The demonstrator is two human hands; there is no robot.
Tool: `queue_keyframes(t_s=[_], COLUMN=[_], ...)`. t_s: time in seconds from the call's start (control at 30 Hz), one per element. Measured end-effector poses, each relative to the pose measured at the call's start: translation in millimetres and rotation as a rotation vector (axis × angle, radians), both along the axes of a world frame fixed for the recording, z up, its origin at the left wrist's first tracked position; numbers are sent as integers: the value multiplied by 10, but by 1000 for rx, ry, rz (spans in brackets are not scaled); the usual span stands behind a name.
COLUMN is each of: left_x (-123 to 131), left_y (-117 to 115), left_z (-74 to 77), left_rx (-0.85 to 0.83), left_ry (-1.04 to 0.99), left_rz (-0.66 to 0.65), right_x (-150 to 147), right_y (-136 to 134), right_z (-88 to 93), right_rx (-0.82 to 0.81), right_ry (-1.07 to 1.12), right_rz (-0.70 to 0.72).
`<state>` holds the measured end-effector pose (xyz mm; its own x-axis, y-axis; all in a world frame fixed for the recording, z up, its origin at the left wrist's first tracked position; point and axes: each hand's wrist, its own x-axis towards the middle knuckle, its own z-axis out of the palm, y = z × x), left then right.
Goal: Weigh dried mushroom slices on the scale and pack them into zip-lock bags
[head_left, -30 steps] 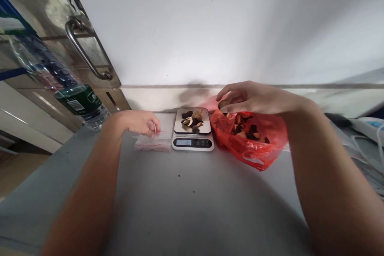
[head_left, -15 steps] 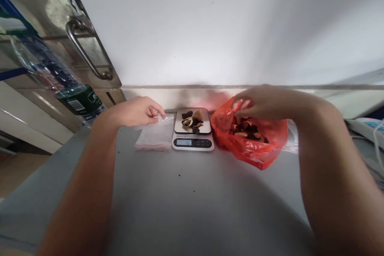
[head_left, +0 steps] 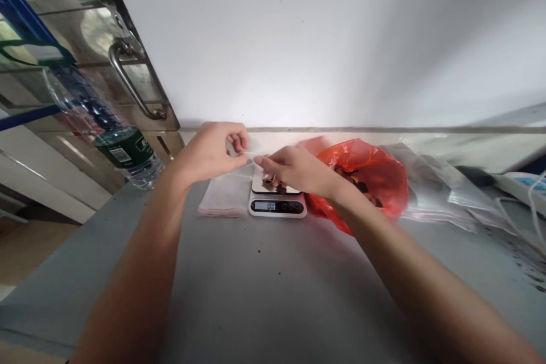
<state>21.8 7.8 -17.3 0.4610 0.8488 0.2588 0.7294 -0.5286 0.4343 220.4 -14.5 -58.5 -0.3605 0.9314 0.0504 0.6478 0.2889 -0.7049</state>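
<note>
My left hand [head_left: 211, 153] pinches the edge of a thin clear plastic bag [head_left: 251, 155], just above a stack of clear bags [head_left: 222, 199]. The fingertips of my right hand [head_left: 294, 168] are closed on the other side of that same edge, over a small digital kitchen scale [head_left: 253, 213]. Dark dried slices [head_left: 280, 189] lie on the weighing plate, partly hidden by my right hand. To the right of the scale, a red plastic bag [head_left: 384, 170] stands open with more dried slices [head_left: 362, 186] inside, partly covered by my right forearm.
Several clear bags [head_left: 443, 193] lie right of the red bag, near a white device with a cable [head_left: 524, 185]. A large plastic bottle with a green label [head_left: 125, 148] stands at the left. A white wall [head_left: 298, 57] rises behind the grey table [head_left: 264, 296].
My right hand has left the red bag and moved left over the scale to the clear bag's edge. My left hand has lifted the bag slightly and moved right.
</note>
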Motion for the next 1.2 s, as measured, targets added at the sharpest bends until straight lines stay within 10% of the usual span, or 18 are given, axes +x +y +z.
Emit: queue_keyframes(t_s=[0.3, 0.7, 0.87, 1.2], left_x=[45, -42, -126, -150], left_y=[-44, 46, 55, 69], left_z=[-44, -66, -23, -54], left_rx=[-202, -252, -331, -384], left_ry=[178, 288, 343, 370], left_rz=[-267, -85, 14, 13], right_x=[-67, 26, 257, 318], right_y=[17, -33, 44, 334], right_z=[2, 112, 118, -86], right_rx=[87, -186, 42, -120], right_ry=[306, 360, -25, -378], right_rz=[-206, -55, -297, -1])
